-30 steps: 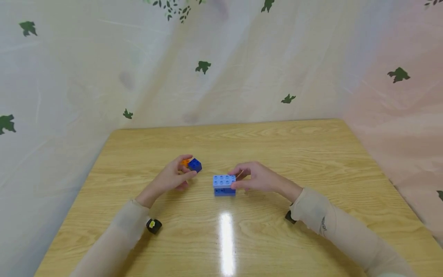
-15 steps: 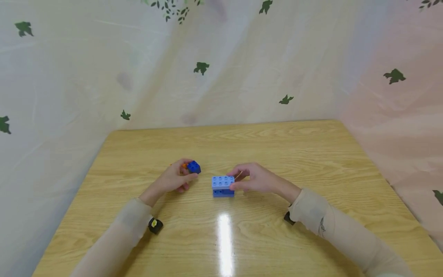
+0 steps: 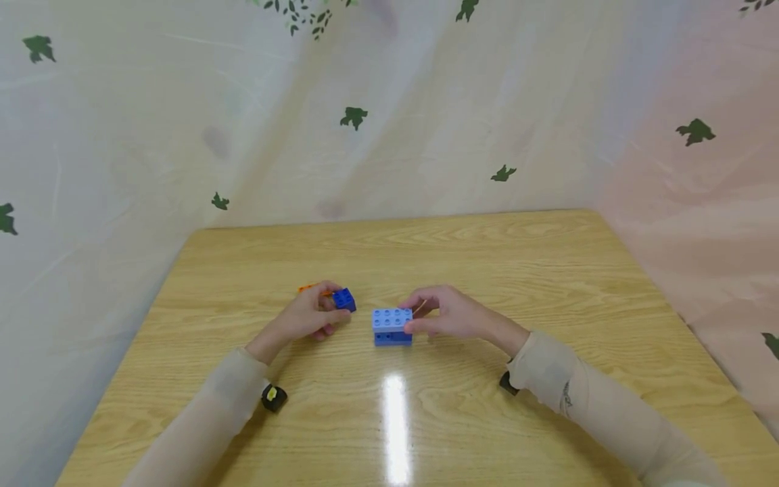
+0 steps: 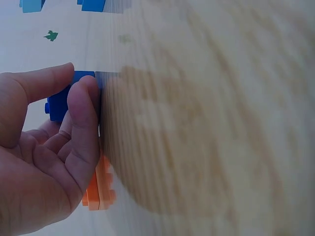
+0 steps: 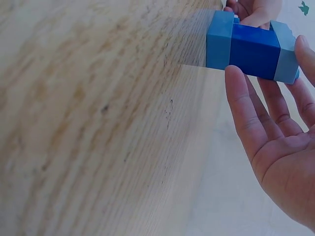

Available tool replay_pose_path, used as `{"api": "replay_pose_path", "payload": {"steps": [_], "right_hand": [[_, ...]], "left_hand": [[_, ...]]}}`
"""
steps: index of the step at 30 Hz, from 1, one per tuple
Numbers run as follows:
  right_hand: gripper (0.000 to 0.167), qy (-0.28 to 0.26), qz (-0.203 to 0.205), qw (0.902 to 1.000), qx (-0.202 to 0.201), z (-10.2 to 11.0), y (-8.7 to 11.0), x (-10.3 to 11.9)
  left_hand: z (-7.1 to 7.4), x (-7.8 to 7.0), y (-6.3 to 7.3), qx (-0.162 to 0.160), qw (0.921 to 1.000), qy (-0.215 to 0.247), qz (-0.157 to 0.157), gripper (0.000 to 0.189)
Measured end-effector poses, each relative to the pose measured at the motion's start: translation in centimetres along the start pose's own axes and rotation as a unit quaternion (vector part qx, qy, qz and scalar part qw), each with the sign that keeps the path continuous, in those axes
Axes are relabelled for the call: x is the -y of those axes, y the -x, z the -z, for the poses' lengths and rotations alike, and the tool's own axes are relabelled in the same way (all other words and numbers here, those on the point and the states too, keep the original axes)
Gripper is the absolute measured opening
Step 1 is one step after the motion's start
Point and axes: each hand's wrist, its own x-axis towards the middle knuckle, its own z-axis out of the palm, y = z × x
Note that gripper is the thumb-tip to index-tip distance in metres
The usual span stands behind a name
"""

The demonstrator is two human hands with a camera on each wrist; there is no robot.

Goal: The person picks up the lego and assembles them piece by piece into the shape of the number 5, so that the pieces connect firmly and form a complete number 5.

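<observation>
The left hand (image 3: 307, 316) holds a small dark blue plastic building brick (image 3: 343, 299) between its thumb and fingers. A moment ago this brick was a little higher up; now the hand has brought it down, and it sits low, just above or on the light wooden table (image 3: 462, 250). I cannot tell if it touches the wood. It has also slid a tiny bit toward the middle of the table, closer to the other bricks. A flat orange plastic brick (image 3: 310, 288) peeks out behind the left hand, on the side nearer the far edge of the table. In the left wrist view the orange brick (image 4: 98, 189) lies on the wood right below the curled fingers (image 4: 83, 123), and the dark blue brick (image 4: 61, 101) is pinched above it.

The right hand (image 3: 453, 316) has not moved. It holds a stack of two bricks near the middle of the table: a long light blue plastic brick (image 3: 392, 318) on top of a darker blue plastic brick (image 3: 392, 337). Its thumb and fingers pinch the right end of the stack, and the stack stands on the wood. In the right wrist view the stack (image 5: 251, 49) is between the fingertips.

So the small brick looks like it is coming over toward the stack, and the two are near each other but apart.
</observation>
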Motion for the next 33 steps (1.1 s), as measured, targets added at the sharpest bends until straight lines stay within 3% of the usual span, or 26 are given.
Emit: {"api": "replay_pose_path", "payload": {"steps": [12, 22, 33], "right_hand": [[0.037, 0.002, -0.005, 1.0, -0.001, 0.0, 0.0, 0.0], [0.035, -0.004, -0.008, 1.0, 0.001, 0.2, 0.0, 0.1], [0.035, -0.011, 0.004, 0.9999, 0.006, 0.1, -0.1, -0.1]], "left_hand": [[0.0, -0.1, 0.7, 0.01, 0.9997, 0.01, -0.019, 0.056], [0.0, -3.9, 3.2, 0.041, 0.9953, 0.057, -0.067, 0.057], [-1.4, -5.1, 3.1, 0.076, 0.9902, 0.063, -0.099, 0.055]]}}
